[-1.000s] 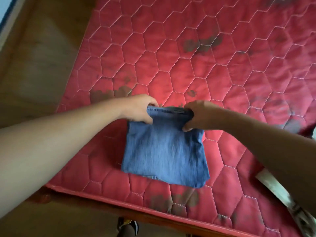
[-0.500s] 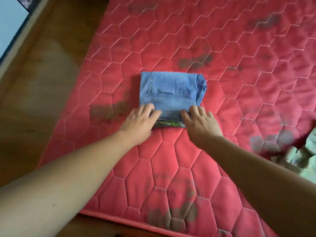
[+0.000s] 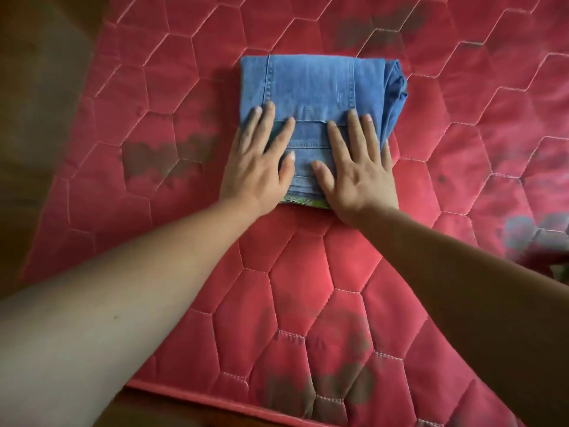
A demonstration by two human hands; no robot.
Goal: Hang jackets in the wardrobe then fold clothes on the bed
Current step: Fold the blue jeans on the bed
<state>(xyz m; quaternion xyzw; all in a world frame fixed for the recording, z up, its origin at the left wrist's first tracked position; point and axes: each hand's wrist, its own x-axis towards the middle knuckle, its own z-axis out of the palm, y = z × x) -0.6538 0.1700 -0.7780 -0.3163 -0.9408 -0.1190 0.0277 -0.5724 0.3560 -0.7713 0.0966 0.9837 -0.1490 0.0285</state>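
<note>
Folded jeans (image 3: 320,87) flat on bed (image 3: 308,272), roughly square, waistband near; left hand (image 3: 261,161) and right hand (image 3: 354,167) press it, fingers straight, spread.

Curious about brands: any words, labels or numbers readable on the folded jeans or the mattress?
None readable.
The folded jeans show only seams and stitching.
The red quilted mattress bears only hexagon stitching and dark stains.
The green strip under the jeans is too blurred to tell.
</note>
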